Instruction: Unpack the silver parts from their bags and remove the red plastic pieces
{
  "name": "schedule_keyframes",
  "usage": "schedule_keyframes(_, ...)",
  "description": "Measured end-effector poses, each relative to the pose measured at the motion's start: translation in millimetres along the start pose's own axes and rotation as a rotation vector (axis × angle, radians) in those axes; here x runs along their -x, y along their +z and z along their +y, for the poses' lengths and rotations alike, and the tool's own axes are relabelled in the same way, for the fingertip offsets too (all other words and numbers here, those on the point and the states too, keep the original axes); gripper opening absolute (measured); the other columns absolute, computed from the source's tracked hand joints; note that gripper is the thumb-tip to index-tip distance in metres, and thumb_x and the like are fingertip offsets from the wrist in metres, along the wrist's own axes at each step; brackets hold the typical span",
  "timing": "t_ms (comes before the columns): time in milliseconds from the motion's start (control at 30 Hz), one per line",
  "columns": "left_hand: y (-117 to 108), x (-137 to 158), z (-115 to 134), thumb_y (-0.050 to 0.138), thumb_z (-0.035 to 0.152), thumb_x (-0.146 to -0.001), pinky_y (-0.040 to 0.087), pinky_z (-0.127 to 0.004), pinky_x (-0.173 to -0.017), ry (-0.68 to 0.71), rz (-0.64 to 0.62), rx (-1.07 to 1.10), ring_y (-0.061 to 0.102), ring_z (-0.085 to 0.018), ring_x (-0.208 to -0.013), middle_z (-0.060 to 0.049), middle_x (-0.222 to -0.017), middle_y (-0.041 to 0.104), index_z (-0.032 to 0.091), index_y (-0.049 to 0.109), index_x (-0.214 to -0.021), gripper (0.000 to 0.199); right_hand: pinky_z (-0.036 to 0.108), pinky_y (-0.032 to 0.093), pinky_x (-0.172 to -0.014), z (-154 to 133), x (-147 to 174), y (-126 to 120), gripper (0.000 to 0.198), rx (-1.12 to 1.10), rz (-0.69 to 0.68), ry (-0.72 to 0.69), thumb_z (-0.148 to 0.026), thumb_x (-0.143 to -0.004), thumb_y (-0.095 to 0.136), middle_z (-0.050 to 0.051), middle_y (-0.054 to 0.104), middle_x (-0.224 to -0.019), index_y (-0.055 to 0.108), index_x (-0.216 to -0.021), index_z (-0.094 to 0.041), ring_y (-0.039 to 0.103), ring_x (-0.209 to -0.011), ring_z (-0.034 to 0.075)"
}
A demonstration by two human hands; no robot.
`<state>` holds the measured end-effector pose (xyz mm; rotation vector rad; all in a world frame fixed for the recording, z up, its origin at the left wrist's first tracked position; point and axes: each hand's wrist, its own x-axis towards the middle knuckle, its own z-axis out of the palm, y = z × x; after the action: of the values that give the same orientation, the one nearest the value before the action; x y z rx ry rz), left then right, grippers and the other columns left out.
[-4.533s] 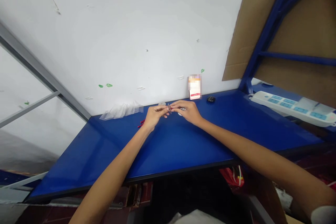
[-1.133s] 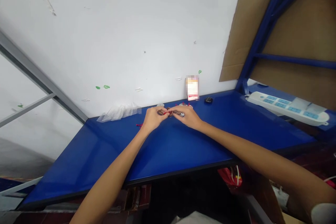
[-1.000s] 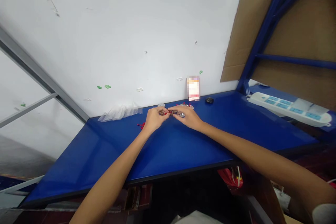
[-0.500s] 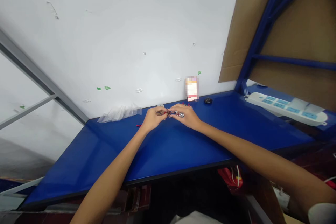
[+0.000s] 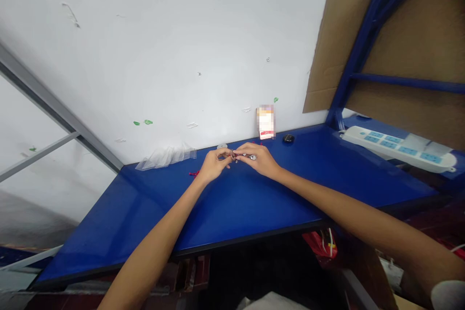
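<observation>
Above the middle of the blue table, my left hand (image 5: 213,165) and my right hand (image 5: 264,161) meet with thumbs and fingertips pinched together. Between them is a small dark and shiny piece (image 5: 236,159), too small to name; the fingers cover much of it. A silvery bit (image 5: 252,157) shows under the curled fingers of my right hand. Left of my left hand, a red cord-like piece (image 5: 193,173) lies on the table. Behind the hands sits a small pale round thing (image 5: 222,146), and some red bits are partly hidden behind my right hand.
Crumpled clear plastic (image 5: 165,156) lies at the back left of the blue table (image 5: 240,213). A phone-like upright item with a blurred front (image 5: 266,122) leans on the white wall, beside a small black object (image 5: 288,139). A white power strip (image 5: 397,147) lies at the right.
Both hands stay in nearly the same place, with slight finger movement around the small piece. A shiny end now shows below the fingertips, and more of the red piece at left is visible.
</observation>
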<state>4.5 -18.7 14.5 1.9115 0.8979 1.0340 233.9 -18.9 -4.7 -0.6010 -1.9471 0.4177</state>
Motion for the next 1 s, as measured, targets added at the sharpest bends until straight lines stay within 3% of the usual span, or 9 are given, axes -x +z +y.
schedule_keyframes(233,15.9,1.6,-10.7,0.084,0.052,-0.085,0.061,-0.030,-0.068,-0.142,0.129,0.180,0.072,-0.019,-0.080,-0.008,-0.091,0.076,0.016,0.079,-0.096,0.039,0.044,0.064,-0.097,-5.2,-2.0,-2.3,0.018,0.009,0.007,0.039,-0.035,-0.103,0.070,0.005,0.083,-0.110,0.085,-0.113,-0.032,0.078,-0.104,0.025)
schedule_keyframes(367,17.4,3.0,-15.1,0.091,0.054,-0.077,0.063,-0.032,-0.071,-0.243,0.156,0.280,0.074,-0.019,-0.076,-0.009,-0.093,0.079,0.015,0.079,-0.102,0.048,0.039,0.064,-0.087,-5.6,-2.2,-2.2,0.018,-0.039,0.018,0.081,-0.040,-0.103,0.070,0.005,0.082,-0.104,0.083,-0.100,-0.028,0.078,-0.098,0.024)
schedule_keyframes(467,13.3,2.5,-11.7,0.087,0.057,-0.082,0.064,-0.033,-0.074,-0.265,0.092,0.300,0.077,-0.021,-0.082,-0.012,-0.100,0.080,0.015,0.076,-0.109,0.051,0.036,0.063,-0.081,-5.0,-2.2,-4.0,0.018,0.007,-0.003,0.093,-0.037,-0.107,0.064,0.006,0.078,-0.103,0.078,-0.103,-0.026,0.075,-0.091,0.022)
schedule_keyframes(567,6.8,1.1,-4.2,0.074,0.055,-0.094,0.063,-0.034,-0.079,-0.195,0.065,0.142,0.077,-0.023,-0.095,-0.013,-0.112,0.078,0.017,0.076,-0.113,0.043,0.041,0.059,-0.092,-6.9,-3.0,-8.6,0.016,0.203,-0.056,0.011,-0.027,-0.110,0.055,0.009,0.073,-0.114,0.071,-0.109,-0.025,0.070,-0.103,0.024)
schedule_keyframes(667,3.2,0.6,2.6,0.071,0.043,-0.097,0.061,-0.036,-0.088,-0.061,0.148,-0.145,0.073,-0.024,-0.106,-0.010,-0.120,0.077,0.019,0.075,-0.115,0.030,0.044,0.054,-0.098,-10.3,-5.2,-13.7,0.019,0.354,-0.108,-0.066,-0.018,-0.109,0.050,0.011,0.069,-0.122,0.067,-0.109,-0.025,0.065,-0.113,0.028)
schedule_keyframes(867,13.0,2.0,2.3,0.072,0.041,-0.097,0.059,-0.033,-0.087,0.054,0.106,-0.259,0.072,-0.022,-0.104,-0.009,-0.124,0.075,0.022,0.074,-0.119,0.030,0.036,0.052,-0.084,-3.8,-6.7,-18.1,0.018,0.329,-0.167,0.018,-0.014,-0.106,0.050,0.008,0.068,-0.107,0.065,-0.105,-0.024,0.064,-0.099,0.025)
schedule_keyframes(1000,21.0,2.7,-10.3,0.068,0.025,-0.095,0.058,-0.032,-0.086,0.097,0.006,-0.345,0.071,-0.020,-0.099,-0.006,-0.114,0.075,0.023,0.078,-0.105,0.015,0.033,0.051,-0.080,1.6,-5.6,-18.1,0.018,0.272,-0.202,0.048,-0.013,-0.103,0.050,0.007,0.069,-0.104,0.064,-0.103,-0.024,0.066,-0.096,0.023)
